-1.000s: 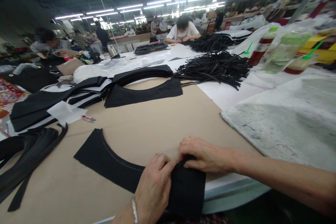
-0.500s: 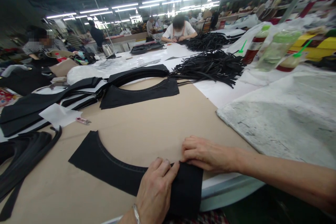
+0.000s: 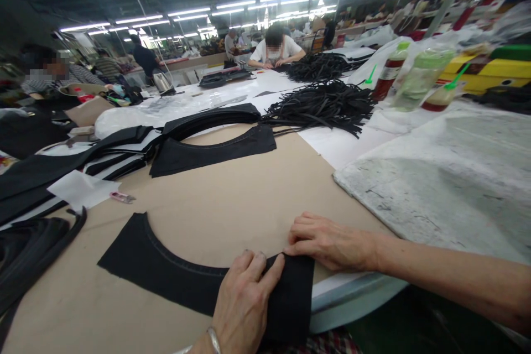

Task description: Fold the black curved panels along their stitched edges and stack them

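Note:
A curved black fabric piece (image 3: 178,279) lies along the near side of the table, its concave edge facing away from me. My left hand (image 3: 244,296) presses down on its right part, fingertips bent over the curved edge and index finger pointing right. Close beside it, my right hand (image 3: 321,240) pinches the same edge near the piece's right end, fingers curled together. The fingertips of both hands nearly meet there, and the exact fold of cloth between them is partly hidden.
Beyond lies a stack of similar black pieces (image 3: 215,146). Pink-handled thread snips (image 3: 122,197) rest by a white sheet (image 3: 83,188). Black strips (image 3: 327,102) are heaped farther back. Bottles (image 3: 390,72) stand at right behind a stained pale slab (image 3: 448,177). A co-worker (image 3: 276,50) bends over the far end.
The view has shifted slightly, so the table things sit a little farther left. My right fingertips have come a bit closer to my left index finger along the edge.

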Available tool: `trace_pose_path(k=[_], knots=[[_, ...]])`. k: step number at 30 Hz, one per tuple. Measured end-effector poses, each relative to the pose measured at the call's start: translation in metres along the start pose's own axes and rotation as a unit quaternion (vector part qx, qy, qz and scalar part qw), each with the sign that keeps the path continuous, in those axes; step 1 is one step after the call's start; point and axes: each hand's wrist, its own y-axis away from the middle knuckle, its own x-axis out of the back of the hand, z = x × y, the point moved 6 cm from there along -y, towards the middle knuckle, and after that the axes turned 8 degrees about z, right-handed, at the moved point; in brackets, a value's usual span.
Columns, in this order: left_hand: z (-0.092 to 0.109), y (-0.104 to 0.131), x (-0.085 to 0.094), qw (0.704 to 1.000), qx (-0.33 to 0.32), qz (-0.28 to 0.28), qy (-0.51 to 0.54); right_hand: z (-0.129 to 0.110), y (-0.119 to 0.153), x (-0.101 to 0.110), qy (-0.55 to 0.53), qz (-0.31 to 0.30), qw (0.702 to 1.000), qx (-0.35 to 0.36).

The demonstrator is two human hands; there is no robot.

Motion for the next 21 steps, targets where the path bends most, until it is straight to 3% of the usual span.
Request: trace_pose_path(k=[7,13,18,21], knots=[[0.002,0.002,-0.002,0.999,-0.008,0.014,-0.028,0.007,0.016,0.003,0.016,-0.014,1.0,-0.021],[0.003,0.001,-0.002,0.999,-0.016,0.014,-0.041,0.005,0.025,0.009,0.015,0.073,0.993,-0.097],[0.006,0.001,0.001,0.998,-0.017,0.019,-0.054,-0.014,0.021,-0.003,0.035,0.022,0.992,-0.119],[0.008,0.006,0.007,0.996,-0.023,0.058,-0.061,-0.015,0.025,-0.003,0.06,0.025,0.991,-0.118]])
